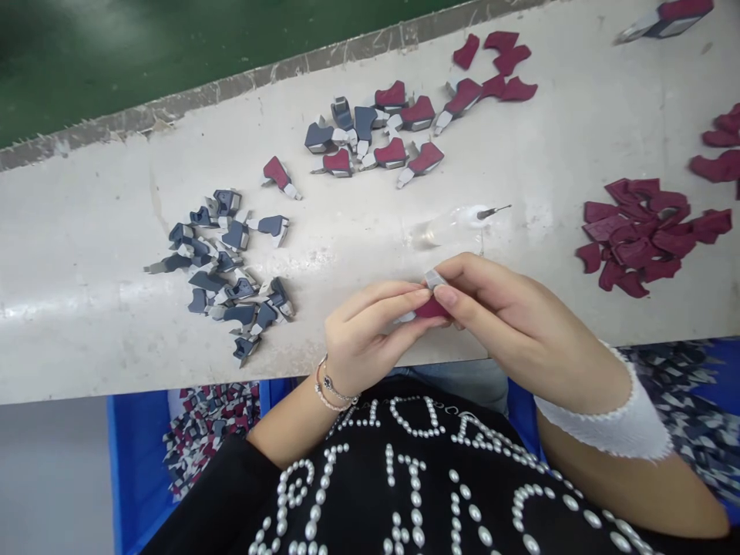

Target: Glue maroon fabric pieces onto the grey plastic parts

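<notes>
Our left hand (370,335) and right hand (509,324) meet, both pinching a red part (432,310) over the near edge of the surface (86,331). We should press evenly so the grey tip (433,279) sits straight.

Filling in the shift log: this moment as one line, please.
left hand: pinches maroon piece | right hand: pinches same piece | table: blue-grey parts at left, maroon covers at right

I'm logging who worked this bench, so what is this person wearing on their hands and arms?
Both hands are bare, with no gloves. The left hand has bead bracelets at the wrist. The right hand has a white knitted cuff around the forearm.
</notes>
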Demonstrator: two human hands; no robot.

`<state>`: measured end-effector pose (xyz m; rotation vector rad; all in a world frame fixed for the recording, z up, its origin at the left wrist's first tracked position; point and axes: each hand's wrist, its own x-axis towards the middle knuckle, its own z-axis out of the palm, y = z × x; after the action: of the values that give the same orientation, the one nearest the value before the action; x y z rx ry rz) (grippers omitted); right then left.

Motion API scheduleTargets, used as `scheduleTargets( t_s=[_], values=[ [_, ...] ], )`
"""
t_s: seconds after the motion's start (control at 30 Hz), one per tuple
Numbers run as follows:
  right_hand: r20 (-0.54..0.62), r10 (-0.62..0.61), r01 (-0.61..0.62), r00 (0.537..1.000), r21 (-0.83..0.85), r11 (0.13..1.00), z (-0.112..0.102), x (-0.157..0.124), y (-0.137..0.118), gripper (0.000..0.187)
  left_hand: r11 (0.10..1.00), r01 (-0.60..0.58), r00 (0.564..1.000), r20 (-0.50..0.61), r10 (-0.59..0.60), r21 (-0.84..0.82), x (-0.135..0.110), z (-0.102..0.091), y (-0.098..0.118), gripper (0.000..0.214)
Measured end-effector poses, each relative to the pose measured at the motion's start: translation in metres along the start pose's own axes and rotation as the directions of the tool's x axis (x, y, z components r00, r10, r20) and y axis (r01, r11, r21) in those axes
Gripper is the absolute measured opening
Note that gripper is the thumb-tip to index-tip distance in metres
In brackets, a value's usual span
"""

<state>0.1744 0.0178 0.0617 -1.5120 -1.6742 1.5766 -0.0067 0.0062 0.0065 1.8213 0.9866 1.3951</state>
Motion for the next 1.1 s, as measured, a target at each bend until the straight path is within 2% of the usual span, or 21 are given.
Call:
scheduleTargets(
  t_s=[0.17, 0.3, 0.37, 0.43, 0.5, 0.57, 0.63, 0.73, 0.83, 0.93, 1.0, 1.1],
  values=[
    [-0.043, -0.107, 0.100, 0.993, -0.125, 0.987, 0.004, -0.002, 0.001, 0.033, 0.998, 0.045, 0.998, -0.045, -0.047, -0.044, 0.001, 0.002, 0.001, 0.030],
    [-0.067, -0.222, 0.199, 0.973, -0.251, 0.947, 0.002, -0.003, 0.000, 0.031, 0.995, 0.051, 0.996, -0.075, -0.057, -0.085, 0.000, 0.004, 0.003, 0.030],
    [-0.073, -0.263, 0.230, 0.962, -0.305, 0.924, 0.001, -0.003, 0.000, 0.031, 0.988, 0.089, 0.992, -0.078, -0.099, -0.125, -0.002, 0.004, 0.004, 0.030],
    [-0.057, -0.298, 0.259, 0.953, -0.355, 0.898, -0.001, -0.002, 0.000, 0.030, 0.951, 0.234, 0.970, -0.021, -0.243, -0.200, -0.004, 0.002, 0.007, 0.030],
    [-0.020, -0.325, 0.292, 0.945, -0.391, 0.873, -0.003, -0.002, 0.001, 0.027, 0.869, 0.420, 0.907, 0.100, -0.409, -0.262, -0.004, -0.003, 0.011, 0.035],
    [0.025, -0.338, 0.319, 0.941, -0.403, 0.858, -0.005, -0.002, 0.003, 0.026, 0.826, 0.508, 0.860, 0.199, -0.470, -0.245, -0.002, -0.010, 0.015, 0.041],
    [0.061, -0.337, 0.333, 0.940, -0.395, 0.856, -0.006, -0.002, 0.004, 0.028, 0.864, 0.476, 0.870, 0.232, -0.435, -0.162, 0.002, -0.017, 0.019, 0.038],
    [0.089, -0.364, 0.369, 0.927, -0.392, 0.843, -0.007, -0.003, 0.004, 0.030, 0.914, 0.404, 0.887, 0.258, -0.384, -0.029, 0.008, -0.025, 0.023, 0.018],
    [0.122, -0.462, 0.470, 0.878, -0.389, 0.792, -0.009, -0.004, 0.001, 0.024, 0.920, 0.392, 0.891, 0.260, -0.373, -0.021, 0.010, -0.027, 0.024, 0.009],
    [0.179, -0.544, 0.570, 0.820, -0.345, 0.746, -0.011, -0.005, -0.003, 0.016, 0.844, 0.508, 0.845, 0.290, -0.450, -0.173, 0.005, -0.024, 0.021, 0.012],
    [0.193, -0.560, 0.591, 0.805, -0.337, 0.733, -0.012, -0.005, -0.004, 0.014, 0.758, 0.592, 0.800, 0.311, -0.513, -0.273, 0.002, -0.022, 0.019, 0.017],
    [0.199, -0.561, 0.593, 0.804, -0.343, 0.728, -0.012, -0.005, -0.004, 0.014, 0.678, 0.659, 0.751, 0.336, -0.569, -0.326, -0.001, -0.023, 0.018, 0.021]
  ],
)
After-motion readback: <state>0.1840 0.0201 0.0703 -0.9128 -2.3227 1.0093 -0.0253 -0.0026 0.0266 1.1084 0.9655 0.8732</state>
